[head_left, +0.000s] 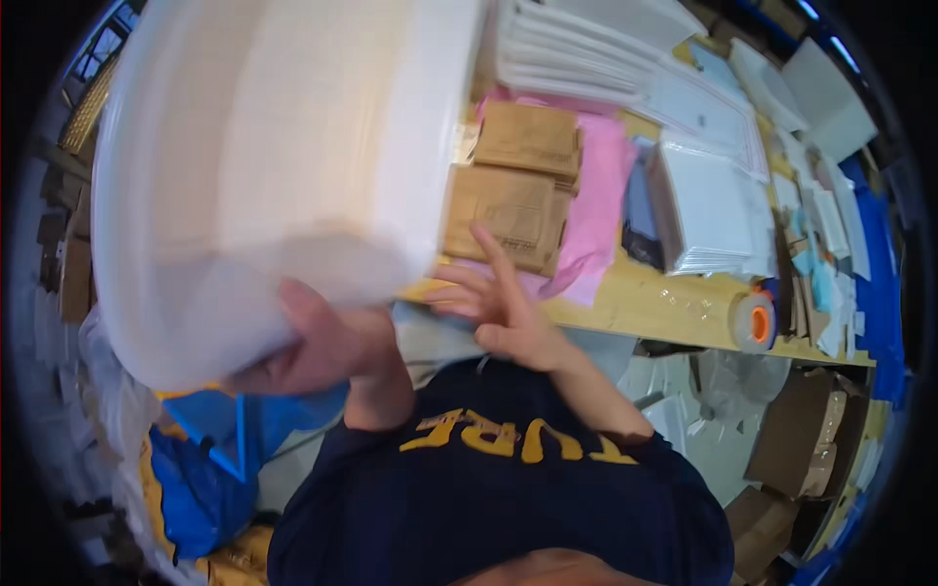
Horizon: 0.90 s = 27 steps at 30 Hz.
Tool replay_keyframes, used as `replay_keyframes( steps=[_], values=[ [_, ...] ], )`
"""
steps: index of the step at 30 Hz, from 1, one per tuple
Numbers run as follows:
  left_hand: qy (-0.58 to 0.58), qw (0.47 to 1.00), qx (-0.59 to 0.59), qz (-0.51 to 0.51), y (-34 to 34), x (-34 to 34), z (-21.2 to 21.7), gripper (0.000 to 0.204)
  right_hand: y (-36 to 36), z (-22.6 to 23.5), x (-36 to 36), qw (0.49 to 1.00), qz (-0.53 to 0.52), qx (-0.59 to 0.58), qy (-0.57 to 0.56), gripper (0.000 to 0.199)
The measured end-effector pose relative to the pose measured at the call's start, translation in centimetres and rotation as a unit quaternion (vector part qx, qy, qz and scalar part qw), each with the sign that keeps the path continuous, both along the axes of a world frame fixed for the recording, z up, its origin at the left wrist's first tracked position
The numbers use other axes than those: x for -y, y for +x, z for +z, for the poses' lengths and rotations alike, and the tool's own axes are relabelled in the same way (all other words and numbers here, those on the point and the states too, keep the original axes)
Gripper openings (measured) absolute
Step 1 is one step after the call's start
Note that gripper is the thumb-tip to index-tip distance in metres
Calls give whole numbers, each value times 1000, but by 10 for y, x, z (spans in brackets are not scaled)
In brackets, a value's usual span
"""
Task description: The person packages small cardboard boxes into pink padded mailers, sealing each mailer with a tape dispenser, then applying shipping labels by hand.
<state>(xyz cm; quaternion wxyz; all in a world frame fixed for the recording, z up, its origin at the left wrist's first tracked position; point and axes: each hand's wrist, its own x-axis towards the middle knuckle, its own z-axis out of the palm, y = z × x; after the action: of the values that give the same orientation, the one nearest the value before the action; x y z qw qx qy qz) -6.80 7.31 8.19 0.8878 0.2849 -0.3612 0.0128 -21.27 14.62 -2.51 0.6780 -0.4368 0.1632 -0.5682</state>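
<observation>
Looking down past your dark navy sleeves (508,488), you see both hands raised in front of your chest. Your left hand (327,347) is closed around the lower edge of a big white padded mailer (264,166), thumb on the near face and the fingers hidden behind it. The mailer is lifted off the table and tilted, filling the upper left of the view and blurred where it is nearest the camera. Your right hand (498,303) is open, fingers spread and loosely curled, just beside the mailer's right edge; you cannot tell whether the fingertips touch it.

Below your left hand hangs a blue plastic bag (210,449) at the table's near side. Beyond your right hand, on the wooden table (645,298), lie two stacks of brown padded envelopes (513,210) on top of a pink sheet (601,186). To their right a stack of white mailers (708,210) sits, and near the table's front edge a roll of tape with an orange core (754,322) lies on its side. Farther back more white envelopes (576,49) are stacked in rows, with loose white and pale blue papers (816,264) spread toward the right end.
</observation>
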Motion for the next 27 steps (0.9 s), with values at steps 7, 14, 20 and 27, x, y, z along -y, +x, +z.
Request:
replay_keyframes(
  steps=[7, 14, 20, 27],
  values=[
    [43, 887, -131, -441, -68, -21, 6, 59, 6, 60, 26, 856, -494, 153, -16, 115],
    [224, 610, -295, -700, -122, -25, -27, 41, -53, 27, 31, 758, -601, 139, -213, 92],
    [212, 579, -269, -740, -127, -10, -18, 39, -83, -20, 36, 730, -657, 94, -163, 84],
    [329, 473, -273, -770, -86, 1, -3, 37, -77, -65, 21, 844, -508, -2, -172, 95]
  ],
)
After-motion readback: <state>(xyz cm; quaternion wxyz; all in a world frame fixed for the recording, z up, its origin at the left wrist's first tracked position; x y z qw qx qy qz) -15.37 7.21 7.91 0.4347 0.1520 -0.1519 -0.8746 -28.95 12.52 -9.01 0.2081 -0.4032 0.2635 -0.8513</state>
